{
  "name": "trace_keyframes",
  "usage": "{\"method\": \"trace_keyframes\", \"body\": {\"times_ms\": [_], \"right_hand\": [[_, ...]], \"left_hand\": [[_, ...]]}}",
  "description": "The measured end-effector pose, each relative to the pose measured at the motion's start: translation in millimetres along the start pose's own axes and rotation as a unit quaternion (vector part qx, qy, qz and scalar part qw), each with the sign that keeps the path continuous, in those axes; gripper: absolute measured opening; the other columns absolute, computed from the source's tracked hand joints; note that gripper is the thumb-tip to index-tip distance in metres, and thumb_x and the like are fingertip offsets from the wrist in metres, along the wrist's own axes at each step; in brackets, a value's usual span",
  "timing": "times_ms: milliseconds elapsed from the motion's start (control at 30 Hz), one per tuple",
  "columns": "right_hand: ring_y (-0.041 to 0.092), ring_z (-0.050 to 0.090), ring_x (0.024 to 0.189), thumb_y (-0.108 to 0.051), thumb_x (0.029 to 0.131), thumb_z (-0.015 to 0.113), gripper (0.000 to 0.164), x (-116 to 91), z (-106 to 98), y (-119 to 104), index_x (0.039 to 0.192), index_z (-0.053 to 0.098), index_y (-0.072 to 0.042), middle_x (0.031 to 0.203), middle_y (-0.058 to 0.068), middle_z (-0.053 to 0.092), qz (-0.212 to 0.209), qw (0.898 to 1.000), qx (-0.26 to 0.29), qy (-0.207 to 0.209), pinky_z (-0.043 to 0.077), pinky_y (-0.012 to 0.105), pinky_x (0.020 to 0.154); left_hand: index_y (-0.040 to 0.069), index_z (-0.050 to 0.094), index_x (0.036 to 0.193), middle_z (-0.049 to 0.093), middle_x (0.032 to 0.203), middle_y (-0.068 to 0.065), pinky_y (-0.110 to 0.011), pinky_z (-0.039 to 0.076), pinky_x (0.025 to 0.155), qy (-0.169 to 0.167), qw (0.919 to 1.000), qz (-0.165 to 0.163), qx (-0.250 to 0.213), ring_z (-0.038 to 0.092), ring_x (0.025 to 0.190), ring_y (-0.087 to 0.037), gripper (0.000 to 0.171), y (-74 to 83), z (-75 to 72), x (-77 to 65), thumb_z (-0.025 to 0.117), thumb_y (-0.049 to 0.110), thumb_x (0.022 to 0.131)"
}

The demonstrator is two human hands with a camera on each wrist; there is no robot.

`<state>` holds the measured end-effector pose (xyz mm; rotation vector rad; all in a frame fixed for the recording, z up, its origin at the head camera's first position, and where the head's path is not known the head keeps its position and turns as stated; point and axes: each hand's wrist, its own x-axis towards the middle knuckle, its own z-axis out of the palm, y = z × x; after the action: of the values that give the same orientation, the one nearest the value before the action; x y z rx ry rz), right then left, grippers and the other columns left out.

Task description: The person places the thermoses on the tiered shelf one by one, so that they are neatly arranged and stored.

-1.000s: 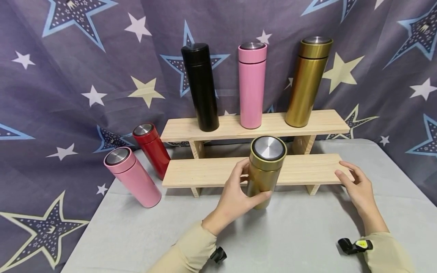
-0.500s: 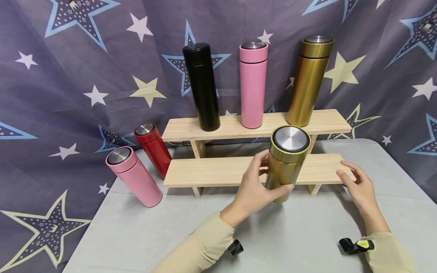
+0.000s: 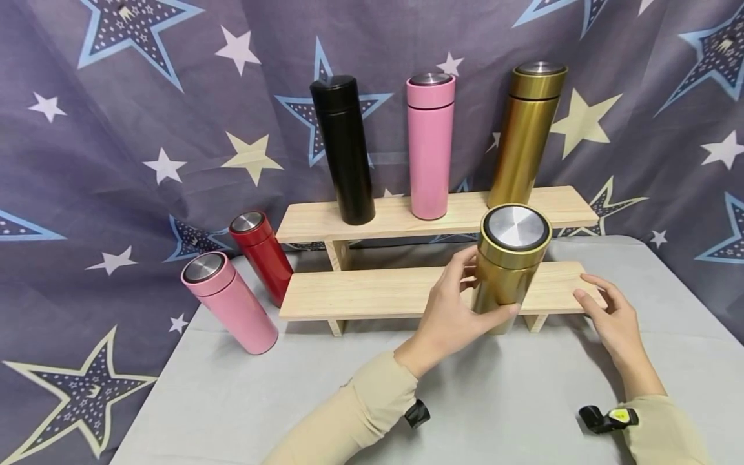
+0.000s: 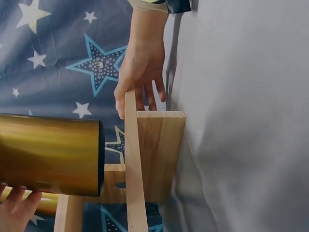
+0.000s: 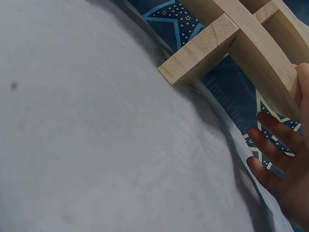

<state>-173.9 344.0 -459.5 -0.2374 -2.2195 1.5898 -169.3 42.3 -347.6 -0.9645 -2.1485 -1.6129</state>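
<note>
My left hand (image 3: 450, 316) grips a short gold thermos flask (image 3: 504, 281) with a steel-topped lid, thumb across its front. In the left wrist view, a gap shows between the flask's base (image 4: 100, 157) and the lower board (image 4: 133, 169) of a wooden two-step display stand. In the head view the flask overlaps the right part of that lower step (image 3: 360, 290). At the step's right end, my right hand (image 3: 613, 320) holds the board's edge, thumb and index finger at the top. Its other fingers (image 5: 273, 147) hang below the board, seen in the right wrist view.
On the upper step (image 3: 389, 216) stand tall thermos flasks: black (image 3: 344, 152), pink (image 3: 430, 152) and gold (image 3: 526, 139). Left of the stand, a short pink flask (image 3: 232, 307) and a red one (image 3: 261, 258) stand on the grey-covered table (image 3: 279, 400). A star-patterned curtain (image 3: 192, 116) hangs behind.
My left hand has carried the short gold flask rightward and up, from mid-stand to the right part of the lower step. The right hand stays at the board's end.
</note>
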Motion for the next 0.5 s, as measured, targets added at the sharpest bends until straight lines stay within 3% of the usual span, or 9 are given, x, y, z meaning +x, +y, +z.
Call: {"method": "trace_keyframes", "body": {"times_ms": [233, 500], "right_hand": [[-0.007, 0.057, 0.079, -0.023, 0.097, 0.066, 0.039, 0.3, 0.2, -1.0, 0.135, 0.061, -0.026, 0.099, -0.029, 0.058, -0.008, 1.000, 0.011, -0.004, 0.045, 0.007, 0.069], [-0.007, 0.057, 0.079, -0.021, 0.097, 0.066, 0.039, 0.1, 0.0, -0.4, 0.135, 0.061, -0.026, 0.101, -0.030, 0.059, -0.013, 1.000, 0.021, -0.009, 0.046, 0.007, 0.070]], "left_hand": [[0.013, 0.042, 0.140, 0.058, 0.119, -0.002, -0.016, 0.047, 0.089, -0.007, 0.9997, 0.005, 0.024, 0.056, 0.108, -0.005, 0.081, -0.7, 4.8, 8.8, 0.089, 0.021, 0.075], [0.016, 0.044, 0.140, 0.063, 0.118, 0.000, -0.013, 0.046, 0.086, -0.022, 0.9957, 0.009, 0.090, 0.058, 0.104, 0.000, 0.080, -3.2, 13.2, 20.6, 0.088, 0.032, 0.075]]}}
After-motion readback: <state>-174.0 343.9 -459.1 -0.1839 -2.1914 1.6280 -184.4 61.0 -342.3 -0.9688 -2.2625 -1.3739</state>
